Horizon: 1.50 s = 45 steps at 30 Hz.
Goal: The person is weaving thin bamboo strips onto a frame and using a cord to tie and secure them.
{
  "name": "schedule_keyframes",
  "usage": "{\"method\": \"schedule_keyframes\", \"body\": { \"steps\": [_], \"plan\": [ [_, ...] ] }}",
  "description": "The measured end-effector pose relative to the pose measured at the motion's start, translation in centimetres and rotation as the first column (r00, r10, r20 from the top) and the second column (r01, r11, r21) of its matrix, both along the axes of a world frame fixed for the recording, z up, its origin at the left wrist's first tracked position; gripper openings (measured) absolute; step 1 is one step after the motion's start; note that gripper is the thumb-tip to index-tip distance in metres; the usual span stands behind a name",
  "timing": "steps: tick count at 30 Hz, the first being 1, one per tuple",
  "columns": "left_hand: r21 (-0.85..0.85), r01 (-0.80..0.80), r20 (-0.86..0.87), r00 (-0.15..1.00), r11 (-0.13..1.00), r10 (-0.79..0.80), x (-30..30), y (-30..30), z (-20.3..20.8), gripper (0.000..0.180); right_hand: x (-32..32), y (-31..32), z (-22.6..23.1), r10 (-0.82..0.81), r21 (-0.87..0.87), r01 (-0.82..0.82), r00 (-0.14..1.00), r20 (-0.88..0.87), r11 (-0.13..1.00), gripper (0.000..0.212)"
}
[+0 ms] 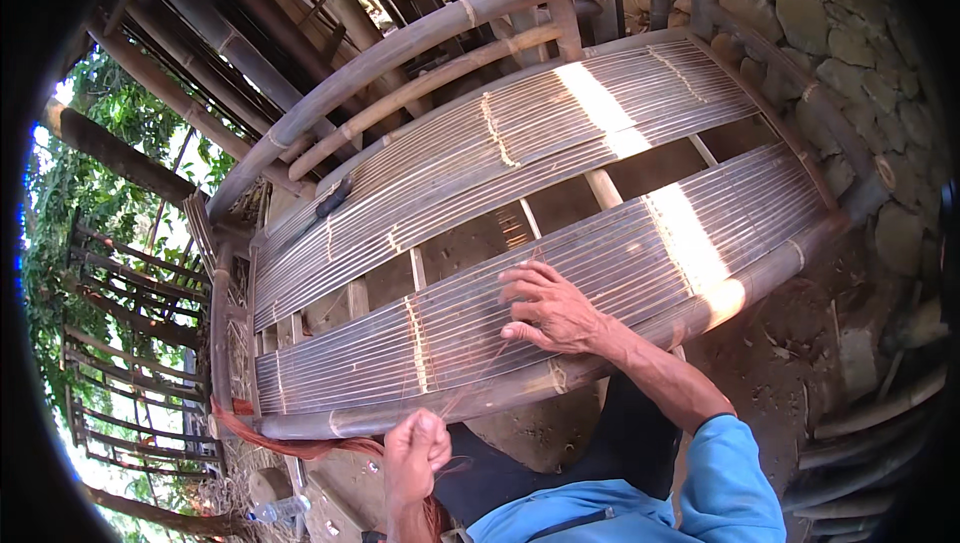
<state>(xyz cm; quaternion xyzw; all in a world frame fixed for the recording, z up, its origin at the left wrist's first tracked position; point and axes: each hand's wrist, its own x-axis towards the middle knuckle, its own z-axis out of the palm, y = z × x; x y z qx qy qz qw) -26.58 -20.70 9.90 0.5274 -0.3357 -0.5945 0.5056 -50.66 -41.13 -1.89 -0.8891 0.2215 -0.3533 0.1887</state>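
My left hand (415, 451) is closed in a fist at the near edge of a bamboo bench. Thin reddish strands (455, 405) come out of its fingers and run up toward the bench slats. A bundle of orange-red fibre (290, 443) hangs along the bench's lower left edge, and more of it shows below my left wrist. Over the near panel of bamboo slats (590, 273), my right hand (550, 308) has its fingers apart. A fine strand passes near its thumb; I cannot make out any grip on it.
An open gap with crosspieces (601, 188) splits the two slat panels. A curved bamboo backrest (470, 13) rises behind. A dark slim object (334, 199) lies on the far slats. A stone wall (810, 18) stands right, and a plastic bottle (285, 510) lies low left.
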Motion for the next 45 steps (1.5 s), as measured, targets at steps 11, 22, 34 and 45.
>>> {"method": "schedule_keyframes", "body": {
  "steps": [11,22,34,45],
  "plan": [
    [-0.677,-0.063,0.103,0.978,0.733,0.180,0.0,-0.7,1.9,0.045,1.0,0.6,-0.9,0.015,0.230,-0.045,0.992,0.129,0.972,0.044],
    [-0.542,0.105,0.196,0.981,0.834,0.005,2.2,4.7,2.1,0.043,1.6,4.1,0.2,-0.123,0.207,0.095,0.984,0.126,0.974,0.044],
    [-0.345,0.406,0.874,0.467,0.846,0.132,2.5,-16.4,2.4,0.032,-3.1,-12.0,2.4,-0.355,0.503,0.428,0.904,-0.238,0.751,0.028],
    [0.122,0.280,0.938,0.282,0.952,-0.203,-9.0,-34.6,-14.0,0.019,-0.4,-18.0,-4.8,-0.144,0.439,0.632,0.658,-0.739,0.639,0.028]
  ]
}}
